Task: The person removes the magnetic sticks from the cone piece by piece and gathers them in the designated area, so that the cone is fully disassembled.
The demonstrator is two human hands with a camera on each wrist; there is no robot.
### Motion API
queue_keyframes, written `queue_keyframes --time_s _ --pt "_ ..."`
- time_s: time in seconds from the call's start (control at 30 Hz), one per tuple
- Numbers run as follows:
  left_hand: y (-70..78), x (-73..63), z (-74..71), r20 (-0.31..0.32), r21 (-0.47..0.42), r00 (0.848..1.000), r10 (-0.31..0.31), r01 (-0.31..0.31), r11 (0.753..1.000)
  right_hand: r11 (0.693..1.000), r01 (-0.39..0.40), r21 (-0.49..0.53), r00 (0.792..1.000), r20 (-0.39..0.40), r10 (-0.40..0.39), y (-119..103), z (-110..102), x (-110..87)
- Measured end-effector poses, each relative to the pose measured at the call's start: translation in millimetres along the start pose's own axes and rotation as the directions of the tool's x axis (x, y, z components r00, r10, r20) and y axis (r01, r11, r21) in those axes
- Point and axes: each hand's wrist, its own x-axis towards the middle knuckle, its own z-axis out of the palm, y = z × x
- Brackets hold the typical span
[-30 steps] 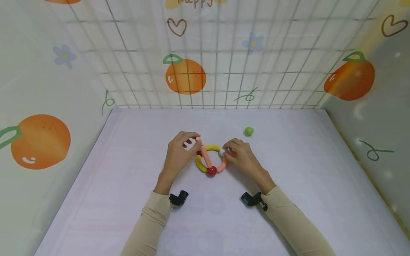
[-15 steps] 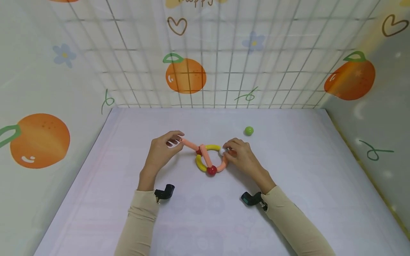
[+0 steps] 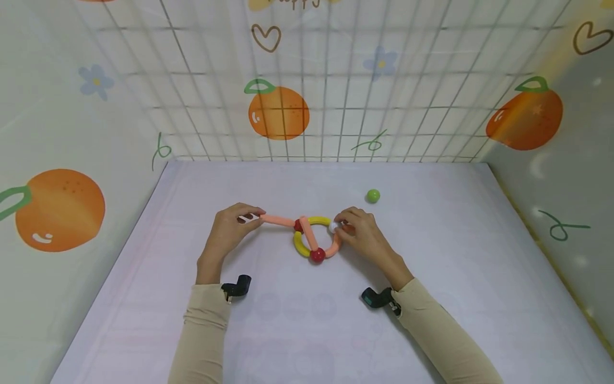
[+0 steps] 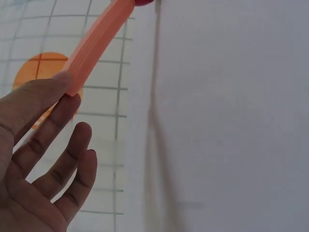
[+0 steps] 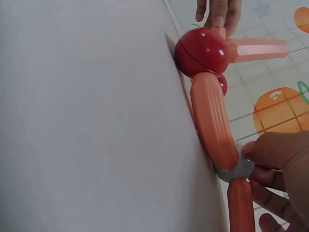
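A ring of curved rods and balls lies in the middle of the table. It has yellow rods (image 3: 318,221), a curved salmon rod (image 5: 212,121), red balls (image 3: 317,255) and a white ball (image 5: 234,169). One straight salmon rod (image 3: 309,234) stands up from the front red ball. Another salmon rod (image 4: 99,46) reaches left from the rear-left red ball (image 3: 298,225). My left hand (image 3: 229,226) pinches its free end between thumb and index finger, the other fingers loosely spread. With thumb and fingertips my right hand (image 3: 361,232) holds the white ball, partly covering it in the head view.
A loose green ball (image 3: 373,196) lies behind my right hand. Behind the pale table (image 3: 431,213) rises a wire grid covered by a printed sheet with oranges. In the right wrist view, a further salmon rod (image 5: 240,205) extends from the white ball.
My left hand has moved left and slightly down, swinging the salmon rod's free end outward from above the ring until it points left. My right hand has stayed at the white ball.
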Motion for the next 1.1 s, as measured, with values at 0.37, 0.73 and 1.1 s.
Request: queue_keyframes --time_s 0.37,0.73,1.1 --pt "-21.7 -5.2 4.1 0.109 0.074 0.982 -0.151 0.143 0.987 1.000 0.001 -0.004 1.000 -0.001 -0.001 0.2 2.5 -0.4" --pt "-31.4 -5.8 9.1 0.102 0.058 0.986 -0.130 0.125 0.991 0.999 0.009 -0.034 1.000 0.019 -0.009 -1.6 3.0 0.1" --pt "8.0 1.8 33.0 0.260 -0.132 0.966 -0.012 0.048 0.990 0.995 0.087 0.059 0.994 -0.074 -0.082 -22.2 -29.5 1.3"
